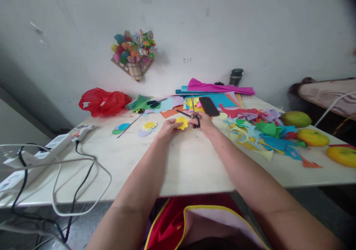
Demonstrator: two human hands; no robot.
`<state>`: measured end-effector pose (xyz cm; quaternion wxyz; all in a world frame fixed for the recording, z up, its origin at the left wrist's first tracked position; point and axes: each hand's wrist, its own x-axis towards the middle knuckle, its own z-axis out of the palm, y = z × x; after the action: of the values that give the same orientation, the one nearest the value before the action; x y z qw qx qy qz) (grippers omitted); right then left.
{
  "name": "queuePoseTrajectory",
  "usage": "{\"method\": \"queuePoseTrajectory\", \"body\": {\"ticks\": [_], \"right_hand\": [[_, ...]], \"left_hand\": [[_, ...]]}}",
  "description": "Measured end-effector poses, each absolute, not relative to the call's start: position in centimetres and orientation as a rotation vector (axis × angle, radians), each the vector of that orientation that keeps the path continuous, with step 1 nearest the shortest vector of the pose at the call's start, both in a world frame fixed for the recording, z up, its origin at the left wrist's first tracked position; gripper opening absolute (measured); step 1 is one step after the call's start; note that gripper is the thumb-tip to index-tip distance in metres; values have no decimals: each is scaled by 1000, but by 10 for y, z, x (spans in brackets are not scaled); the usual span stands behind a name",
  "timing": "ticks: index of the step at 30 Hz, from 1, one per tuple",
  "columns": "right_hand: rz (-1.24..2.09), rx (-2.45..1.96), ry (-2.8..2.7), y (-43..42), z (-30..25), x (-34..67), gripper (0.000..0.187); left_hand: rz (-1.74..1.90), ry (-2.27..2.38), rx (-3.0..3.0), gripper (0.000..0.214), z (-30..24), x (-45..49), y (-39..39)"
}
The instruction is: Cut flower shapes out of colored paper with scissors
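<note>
Between my hands, over the middle of the table, is a yellow paper flower (182, 122) with a scalloped edge. My left hand (167, 129) pinches its left side. My right hand (204, 122) has its fingers in the black handles of a pair of scissors (193, 111), whose blades are spread and point away from me; the fingertips are close to the flower's right edge. Left of my hands, another yellow paper flower (150, 125) lies by pale purple paper pieces (146, 132). Blue and green paper circles (124, 127) lie further left.
Paper scraps (267, 133) cover the right side, near several yellow-green fruits (313, 137). A phone (209, 106), coloured sheets (222, 99) and other scissors (155, 102) lie behind my hands. A red plastic bag (103, 101) sits back left. Cables and a power strip (36, 161) occupy the left edge.
</note>
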<state>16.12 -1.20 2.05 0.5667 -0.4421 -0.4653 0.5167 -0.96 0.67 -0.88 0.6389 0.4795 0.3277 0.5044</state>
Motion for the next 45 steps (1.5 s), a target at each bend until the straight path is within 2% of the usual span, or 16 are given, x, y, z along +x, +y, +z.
{"method": "queuePoseTrajectory", "body": {"ticks": [9,21,26,35,45], "right_hand": [[1194,-993,-1135,-6,16,164,43],[1118,-1025,-1174,-6,15,161,32],[1131,-1008,-1164,-5,15,160,32],[1197,-970,-1179,0,7,161,41],[1191,-1013,-1389,-4,4,171,38]], "left_hand": [[1116,744,1130,31,-11,-11,8],[1093,767,1093,25,-8,-8,7],[1122,742,1099,36,-6,-6,4],[1113,741,1171,41,-2,-6,-1],[1226,745,1023,29,-4,-7,4]]}}
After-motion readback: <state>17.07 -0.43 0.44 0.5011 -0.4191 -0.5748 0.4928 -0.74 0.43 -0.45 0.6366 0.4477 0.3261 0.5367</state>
